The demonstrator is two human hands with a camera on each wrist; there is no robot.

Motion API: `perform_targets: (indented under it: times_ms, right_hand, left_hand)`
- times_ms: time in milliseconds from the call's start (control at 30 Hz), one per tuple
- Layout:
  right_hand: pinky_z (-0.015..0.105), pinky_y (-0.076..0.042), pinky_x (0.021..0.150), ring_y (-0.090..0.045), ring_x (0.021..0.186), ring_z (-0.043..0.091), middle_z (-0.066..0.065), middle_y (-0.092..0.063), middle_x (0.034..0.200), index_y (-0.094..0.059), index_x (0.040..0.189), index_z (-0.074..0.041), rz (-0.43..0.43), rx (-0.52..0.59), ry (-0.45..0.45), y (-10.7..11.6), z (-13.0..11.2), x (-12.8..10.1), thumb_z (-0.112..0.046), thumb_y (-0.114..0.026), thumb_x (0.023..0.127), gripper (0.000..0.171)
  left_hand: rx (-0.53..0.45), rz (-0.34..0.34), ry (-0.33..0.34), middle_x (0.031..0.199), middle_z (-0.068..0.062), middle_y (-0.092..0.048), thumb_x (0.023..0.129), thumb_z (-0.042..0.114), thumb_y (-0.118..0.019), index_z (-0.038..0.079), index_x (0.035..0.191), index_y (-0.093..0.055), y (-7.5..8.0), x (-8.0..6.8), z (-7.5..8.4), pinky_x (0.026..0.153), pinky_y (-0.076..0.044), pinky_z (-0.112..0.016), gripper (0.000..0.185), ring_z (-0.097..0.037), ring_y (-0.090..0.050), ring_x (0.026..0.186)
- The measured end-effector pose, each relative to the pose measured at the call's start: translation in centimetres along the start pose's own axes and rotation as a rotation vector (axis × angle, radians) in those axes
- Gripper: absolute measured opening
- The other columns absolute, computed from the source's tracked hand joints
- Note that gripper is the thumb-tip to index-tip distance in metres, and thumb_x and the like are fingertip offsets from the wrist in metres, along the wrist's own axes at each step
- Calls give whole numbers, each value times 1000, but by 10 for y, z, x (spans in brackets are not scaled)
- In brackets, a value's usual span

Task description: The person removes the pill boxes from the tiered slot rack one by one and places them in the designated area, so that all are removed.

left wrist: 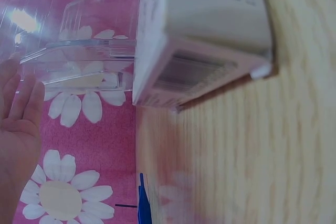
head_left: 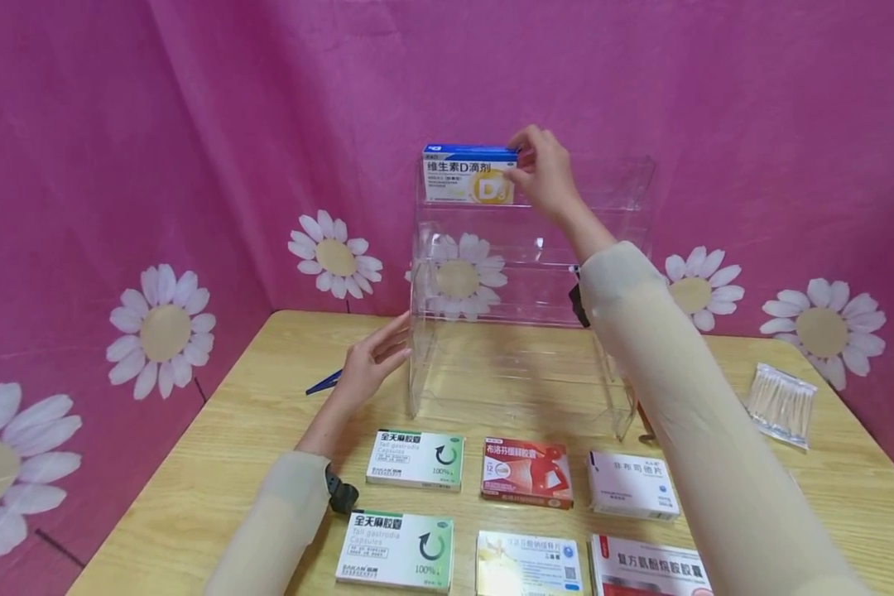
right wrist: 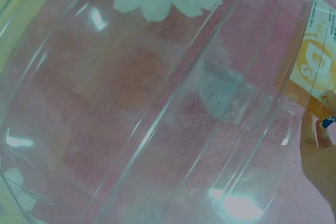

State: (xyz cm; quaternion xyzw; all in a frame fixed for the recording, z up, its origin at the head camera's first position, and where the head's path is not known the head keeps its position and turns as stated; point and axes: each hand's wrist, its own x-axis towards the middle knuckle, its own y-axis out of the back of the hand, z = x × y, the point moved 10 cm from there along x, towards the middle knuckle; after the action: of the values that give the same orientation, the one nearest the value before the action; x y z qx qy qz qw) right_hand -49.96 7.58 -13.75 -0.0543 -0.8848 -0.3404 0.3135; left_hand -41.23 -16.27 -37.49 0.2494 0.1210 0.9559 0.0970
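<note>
A blue-and-white vitamin D drops box stands on the top tier of a clear plastic tiered rack, at its left end. My right hand pinches the right end of this box between thumb and fingers. In the right wrist view, the orange-and-white face of the box shows at the right edge, with my right hand below it. My left hand touches the rack's left side with its fingers extended. Straight fingers of the left hand also show in the left wrist view.
In front of the rack lie two green-and-white capsule boxes, a red box, a white box, a yellowish box and a red-and-white box. Blue tweezers lie left; a cotton swab pack lies right.
</note>
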Motion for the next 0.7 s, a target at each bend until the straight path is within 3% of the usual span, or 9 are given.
perform_targets:
  times_ms: [233, 700]
  right_hand:
    - [28, -55, 99, -54, 103, 19, 2, -45, 104, -52, 120, 2, 17, 52, -13, 7, 3, -1, -1, -63, 92, 30]
    - [21, -55, 99, -53, 102, 9, -10, -41, 99, -54, 121, 1, 57, 86, -23, 29, 2, -1, -4, -65, 92, 32]
  left_hand:
    - [0, -5, 0, 147, -15, -51, 93, 1, -63, 10, 146, -47, -2, -1, 2, 103, -52, -23, 55, -32, -54, 132]
    - [-20, -5, -19, 146, -19, -50, 92, -1, -63, 6, 146, -46, -2, -3, 6, 103, -52, -24, 56, -36, -54, 131]
